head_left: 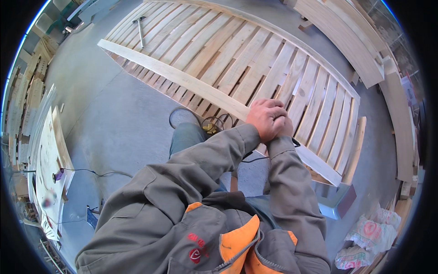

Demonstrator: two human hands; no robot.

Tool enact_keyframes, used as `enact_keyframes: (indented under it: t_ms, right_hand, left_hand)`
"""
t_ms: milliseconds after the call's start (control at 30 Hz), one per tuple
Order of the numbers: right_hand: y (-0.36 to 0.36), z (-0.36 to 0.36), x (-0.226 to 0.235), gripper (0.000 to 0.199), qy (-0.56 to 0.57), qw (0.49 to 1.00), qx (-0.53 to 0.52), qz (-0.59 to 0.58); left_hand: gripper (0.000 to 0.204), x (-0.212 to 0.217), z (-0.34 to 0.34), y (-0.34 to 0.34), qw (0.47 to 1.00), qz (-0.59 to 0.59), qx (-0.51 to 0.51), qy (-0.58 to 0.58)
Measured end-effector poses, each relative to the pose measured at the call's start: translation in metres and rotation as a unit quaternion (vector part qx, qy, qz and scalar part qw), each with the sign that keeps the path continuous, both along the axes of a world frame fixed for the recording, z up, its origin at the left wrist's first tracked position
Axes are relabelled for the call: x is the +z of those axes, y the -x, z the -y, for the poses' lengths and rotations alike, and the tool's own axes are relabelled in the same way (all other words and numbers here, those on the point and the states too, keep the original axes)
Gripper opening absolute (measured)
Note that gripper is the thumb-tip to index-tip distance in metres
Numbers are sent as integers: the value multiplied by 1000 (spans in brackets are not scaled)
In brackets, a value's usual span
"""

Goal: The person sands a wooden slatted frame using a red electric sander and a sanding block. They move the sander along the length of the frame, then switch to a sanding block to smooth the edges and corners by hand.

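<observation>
Currently, both hands are held together over the near rail (196, 85) of a large slatted wooden frame (248, 84), which is laid out in front of the body from far left to near right. The left hand (267, 118) is placed on top of the right hand (287, 128), which is partly hidden by it. The left fingers are bent and pressed close to one another over the right hand; how the right fingers are set cannot be told, nor can it be seen whether anything is gripped beneath. Both forearms are covered by grey sleeves (187, 157).

At the far left of the frame, a hammer (140, 34) is left lying on the slats. By a grey shoe (185, 117), a yellow and dark coil of cord (211, 126) is seen beside the near edge. Long boards (340, 39) are stacked at the far right, and printed white bags (372, 232) are heaped on the near right. On the left, a purple item (58, 175) is rested on a pale panel (47, 160), with more timber (18, 109) piled beyond.
</observation>
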State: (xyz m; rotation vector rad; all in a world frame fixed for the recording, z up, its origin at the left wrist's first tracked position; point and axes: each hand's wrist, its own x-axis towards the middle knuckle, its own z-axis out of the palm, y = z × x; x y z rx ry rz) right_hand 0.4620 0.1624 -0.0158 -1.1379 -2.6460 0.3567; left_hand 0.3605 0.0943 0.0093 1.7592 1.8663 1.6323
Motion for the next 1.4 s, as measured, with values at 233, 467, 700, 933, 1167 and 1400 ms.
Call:
enact_keyframes:
  t_ms: [233,467,700,933,1167,1400]
  right_hand:
    - [-100,-22,-15,28,-4,998,-49,-38]
    - [-126,-21,-16,24,4,997,-74,-19]
    - [-33,10,-25,20,69,995,-36,-64]
    - [102,34,-21,13,-11,999,48,-11]
    - [215,65,-17,18,-26,995,86,-49]
    - [305,81,-10,15,31,990,111,-84]
  left_hand:
    - [22,5,-22,-88,998,40,-52,8]
    - [26,4,-16,-107,993,35,-111,33]
    - [28,-12,10,-15,998,15,-65,20]
    - [27,-16,40,93,1000,11,7,-20]
    - [31,-21,74,191,998,18,41,37]
    - [30,-25,89,278,995,75,63,35]
